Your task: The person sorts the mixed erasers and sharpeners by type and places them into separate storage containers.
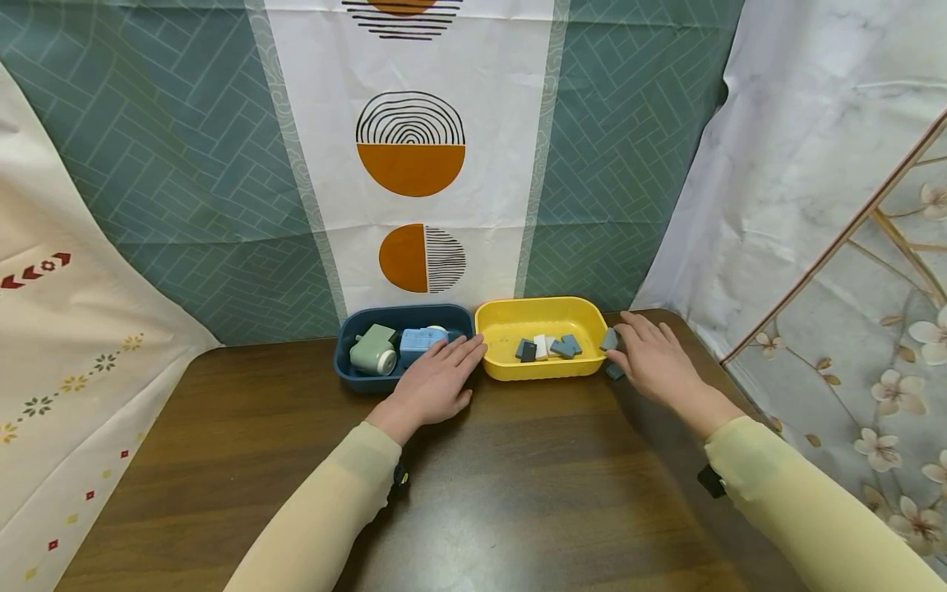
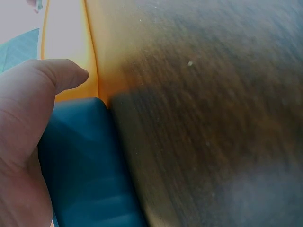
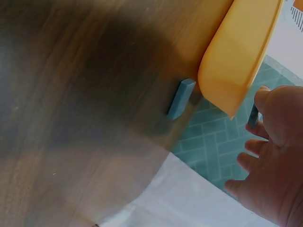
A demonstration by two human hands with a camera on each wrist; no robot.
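Observation:
My right hand [image 1: 654, 358] pinches a small grey-blue rectangular block [image 1: 610, 339] between thumb and index finger, at the right end of the yellow tray [image 1: 540, 304]. In the right wrist view the other fingers are spread. A similar block [image 3: 182, 99] lies on the table beside that tray's end. My left hand [image 1: 435, 382] rests over the right end of the dark blue tray [image 1: 403, 312], fingers extended together to the yellow tray's edge. Several small blocks [image 1: 565, 349], grey-blue, white [image 1: 541, 347] and black [image 1: 528, 353], lie inside the yellow tray.
Inside the dark blue tray are a pale green bottle-like thing [image 1: 372, 349] and a light blue boxy one [image 1: 420, 343], partly behind my left hand. Both trays stand side by side at the wooden table's [image 1: 518, 477] back edge, against a patterned curtain [image 1: 222, 181].

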